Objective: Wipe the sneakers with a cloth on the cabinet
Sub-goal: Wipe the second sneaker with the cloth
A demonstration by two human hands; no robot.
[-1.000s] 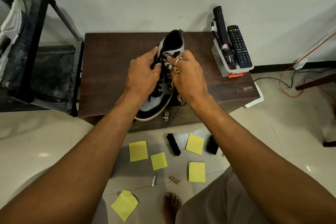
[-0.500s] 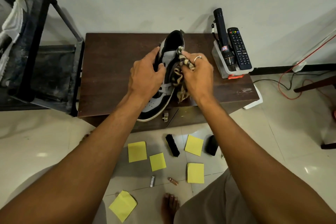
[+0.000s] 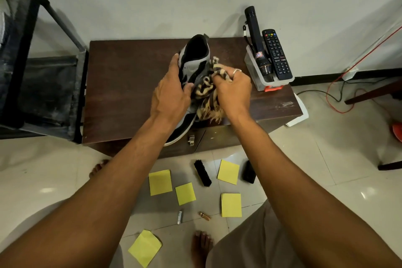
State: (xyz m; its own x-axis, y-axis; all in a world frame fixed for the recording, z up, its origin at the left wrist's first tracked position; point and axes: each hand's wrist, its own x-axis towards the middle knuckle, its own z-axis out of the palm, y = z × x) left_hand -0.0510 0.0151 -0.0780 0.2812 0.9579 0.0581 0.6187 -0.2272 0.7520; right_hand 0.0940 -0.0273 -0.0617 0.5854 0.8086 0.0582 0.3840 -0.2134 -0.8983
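Since one second ago, my right hand [image 3: 232, 91], gripping the bunched cloth [image 3: 205, 89], has shifted from laces to sneaker [image 3: 193, 65] flank. My left hand [image 3: 171, 95] clasps the sneaker, seemingly tilted, on the cabinet [image 3: 130, 85]. Hazard: toe overhangs the cabinet front; forceful strokes could drag it off.

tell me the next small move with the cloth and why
Probably drag the cloth down the sneaker's side toward the toe: the right hand grips it bunched against that side, and the left hand holds the sneaker steady on the cabinet.
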